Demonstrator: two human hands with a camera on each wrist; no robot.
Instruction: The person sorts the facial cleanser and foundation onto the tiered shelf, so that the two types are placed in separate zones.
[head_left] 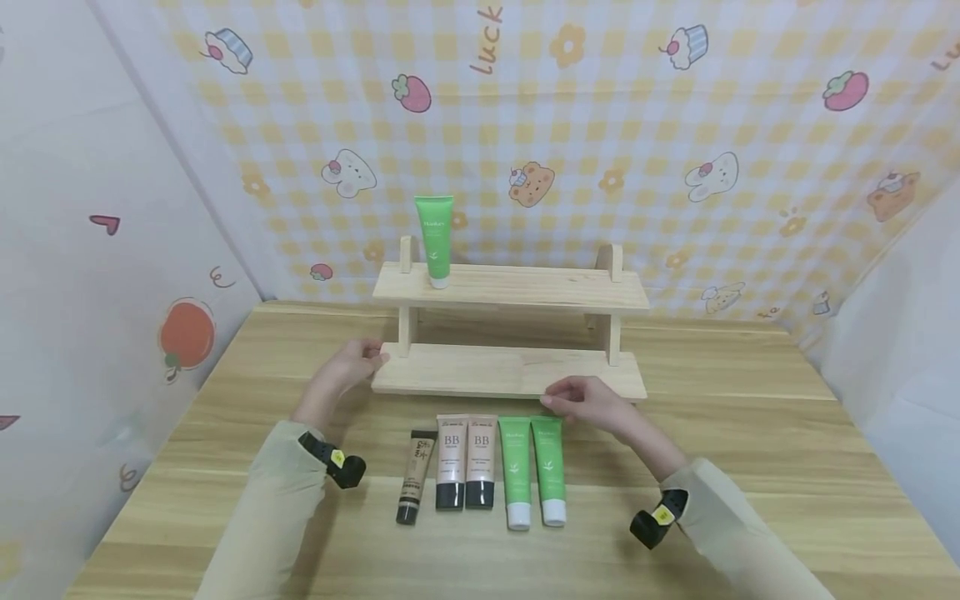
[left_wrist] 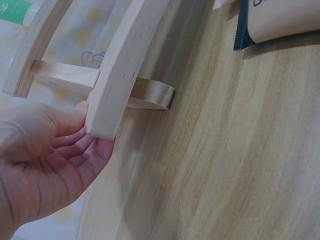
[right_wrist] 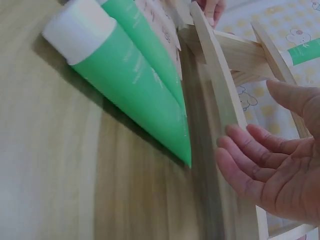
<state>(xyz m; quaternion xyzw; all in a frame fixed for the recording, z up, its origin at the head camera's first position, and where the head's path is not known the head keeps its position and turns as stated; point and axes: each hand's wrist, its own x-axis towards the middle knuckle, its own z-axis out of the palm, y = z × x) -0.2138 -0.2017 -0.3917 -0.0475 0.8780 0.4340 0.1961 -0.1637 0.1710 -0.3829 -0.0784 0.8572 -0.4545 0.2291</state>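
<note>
A two-tier wooden shelf [head_left: 465, 367] stands on the table. My left hand [head_left: 358, 363] grips the left end of its lower board [left_wrist: 112, 95], thumb on top and fingers curled under it. My right hand [head_left: 588, 402] is at the front edge of that board, fingers loosely bent and thumb apart, holding nothing. Just below it lies a green tube [head_left: 550, 471] with a white cap, and beside that a second green tube [head_left: 516, 475]. On the upper board [head_left: 525, 287] a third green tube [head_left: 437, 242] stands on its cap, near the left end.
Left of the green tubes lie two pale pink BB cream tubes [head_left: 452, 462] with black caps, side by side. A smaller tan tube [head_left: 416, 479] lies slightly tilted at the row's left end. Behind the shelf hangs a yellow checked cloth [head_left: 480, 142].
</note>
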